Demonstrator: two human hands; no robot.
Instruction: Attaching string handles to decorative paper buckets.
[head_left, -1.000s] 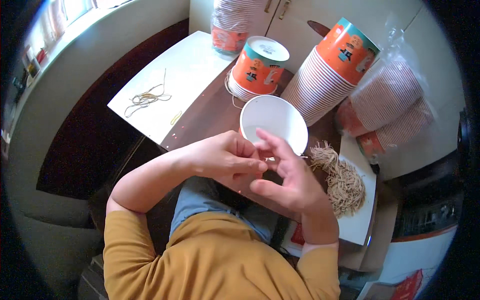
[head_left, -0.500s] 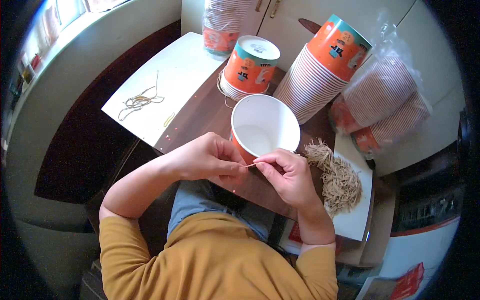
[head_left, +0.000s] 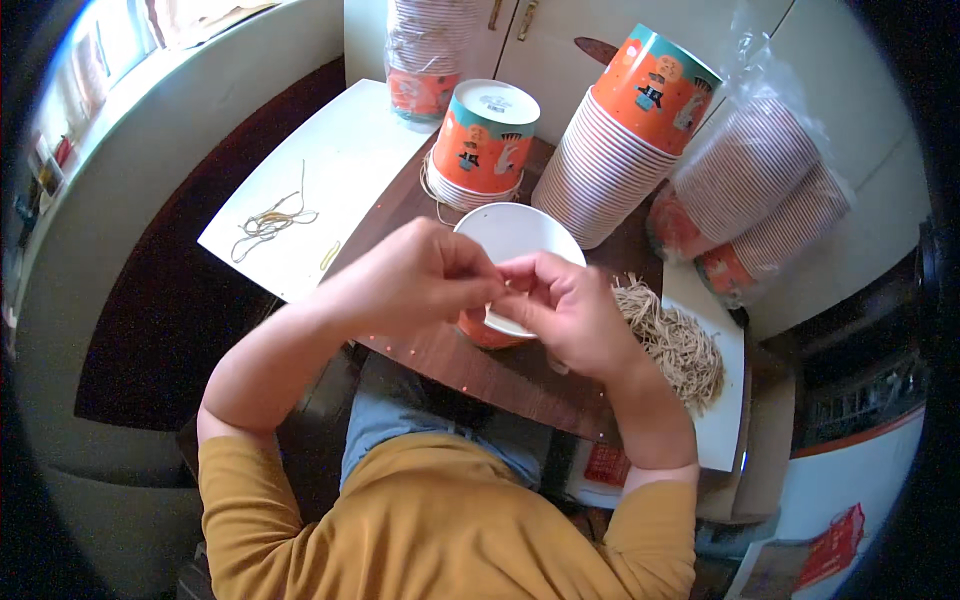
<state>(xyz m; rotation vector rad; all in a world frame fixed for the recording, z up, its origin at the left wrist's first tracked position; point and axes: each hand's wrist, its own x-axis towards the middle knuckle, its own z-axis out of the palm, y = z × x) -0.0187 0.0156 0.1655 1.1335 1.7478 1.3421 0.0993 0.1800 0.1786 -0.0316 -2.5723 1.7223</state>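
Note:
Both of my hands meet above the near rim of an open paper bucket (head_left: 525, 228), white inside and orange outside. My left hand (head_left: 430, 280) is closed in a pinch, its fingertips touching those of the other hand. My right hand (head_left: 572, 315) pinches too, thumb against forefinger. Between the fingertips is a thin brownish cord, now almost wholly covered by the fingers. The hands hide part of the bucket's opening and its near wall. To the right of my right hand lies a heap of beige cords (head_left: 680, 350).
Upside-down buckets (head_left: 485, 140) with cord round their base stand behind. A tall leaning stack of buckets (head_left: 620, 150) is beside them. Bagged buckets (head_left: 760, 190) lie at right, another bagged stack (head_left: 425, 60) at back. Loose cord (head_left: 275, 222) lies on the white board (head_left: 350, 130).
My hands have risen and closed together over the bucket, covering the bit of cord that showed between them. The whole view has shifted slightly.

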